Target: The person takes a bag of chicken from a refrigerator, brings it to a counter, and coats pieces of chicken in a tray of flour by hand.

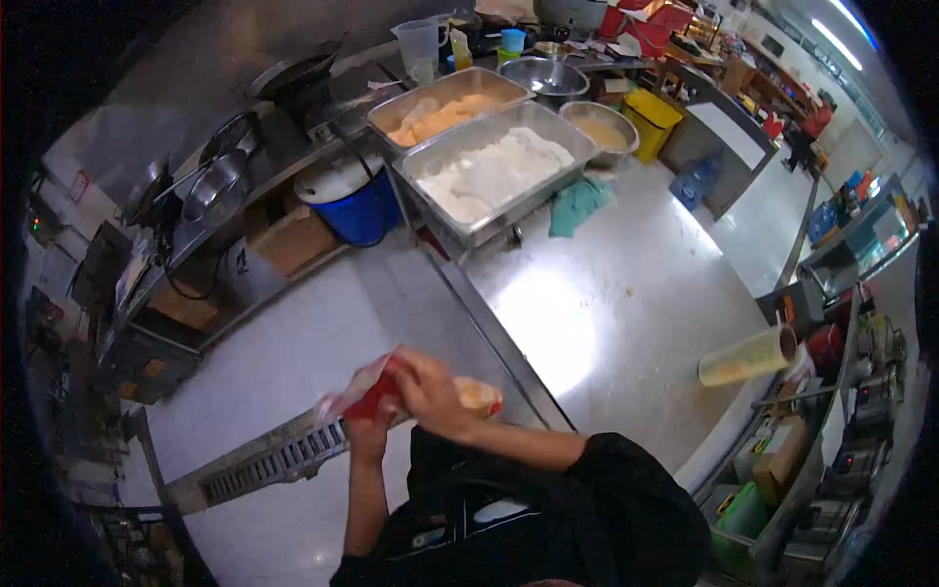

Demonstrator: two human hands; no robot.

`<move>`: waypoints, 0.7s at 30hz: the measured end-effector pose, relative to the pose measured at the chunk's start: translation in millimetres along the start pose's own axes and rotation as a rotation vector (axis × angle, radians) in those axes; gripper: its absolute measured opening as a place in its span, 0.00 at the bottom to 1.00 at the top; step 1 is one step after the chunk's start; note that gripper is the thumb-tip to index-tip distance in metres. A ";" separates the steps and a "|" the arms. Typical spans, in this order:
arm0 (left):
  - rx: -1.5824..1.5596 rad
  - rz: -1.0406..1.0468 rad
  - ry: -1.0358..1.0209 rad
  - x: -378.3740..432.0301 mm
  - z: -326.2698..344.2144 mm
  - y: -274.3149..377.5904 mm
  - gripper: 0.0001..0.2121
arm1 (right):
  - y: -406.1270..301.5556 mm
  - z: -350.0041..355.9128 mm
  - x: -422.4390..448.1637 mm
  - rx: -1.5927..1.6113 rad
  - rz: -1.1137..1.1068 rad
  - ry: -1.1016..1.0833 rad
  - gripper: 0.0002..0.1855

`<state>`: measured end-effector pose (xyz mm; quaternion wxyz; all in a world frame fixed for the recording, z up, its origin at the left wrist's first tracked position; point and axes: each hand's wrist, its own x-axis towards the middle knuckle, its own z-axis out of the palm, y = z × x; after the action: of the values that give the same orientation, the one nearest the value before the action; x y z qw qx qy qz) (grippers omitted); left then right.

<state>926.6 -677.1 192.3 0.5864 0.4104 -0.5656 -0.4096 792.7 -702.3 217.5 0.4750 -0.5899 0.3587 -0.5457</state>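
Note:
My left hand [369,429] and my right hand [433,392] both grip a red and clear plastic bag [370,392], held over the floor in front of my body. Part of a yellowish packet with red marks [477,396] shows behind my right hand; whether it belongs to the same bag, I cannot tell. Ahead on the steel table are a metal tray of white powder [491,176] and, behind it, a metal tray of orange food [447,114]. A metal bowl of pale liquid [601,130] sits beside them.
The steel table [623,293] runs along my right, with a green cloth [579,205] and a roll of plastic film [748,356] on it. A blue bucket [359,209] stands beyond the aisle. A drain grate [275,462] crosses the floor. Far off, a person in red [810,128] stands.

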 end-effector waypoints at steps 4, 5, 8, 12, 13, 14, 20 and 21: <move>-0.044 -0.112 0.400 18.5 -26.7 -67.6 0.25 | 27.0 18.0 66.5 0.067 0.011 -0.109 0.09; -0.024 -0.100 0.411 31.1 -43.0 -80.7 0.23 | 32.3 11.6 95.1 -0.041 -0.088 -0.252 0.09; 0.428 -0.246 0.393 54.4 -121.1 -91.0 0.16 | 51.7 -26.7 188.8 -0.345 -0.385 -0.548 0.13; 0.778 -0.100 0.454 125.8 -174.1 -116.9 0.09 | 121.4 -165.0 310.1 -1.025 0.130 0.150 0.27; 0.626 -0.042 0.498 144.0 -182.1 -131.2 0.10 | 170.6 -219.6 331.3 -1.394 0.139 0.375 0.37; 0.501 0.004 0.566 151.6 -196.1 -143.5 0.10 | 190.6 -236.3 339.7 -1.483 0.348 0.406 0.40; 0.418 0.011 0.553 237.5 -201.7 -141.4 0.10 | 244.4 -334.4 358.6 -1.359 0.862 0.059 0.35; 0.403 0.000 0.537 248.7 -198.7 -145.0 0.10 | 245.2 -350.8 350.8 -1.111 0.852 0.219 0.30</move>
<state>1129.0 -955.9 132.0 0.6215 0.6113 -0.4607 -0.1666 522.3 -1163.4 74.1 0.2371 -0.4952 0.8292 -0.1050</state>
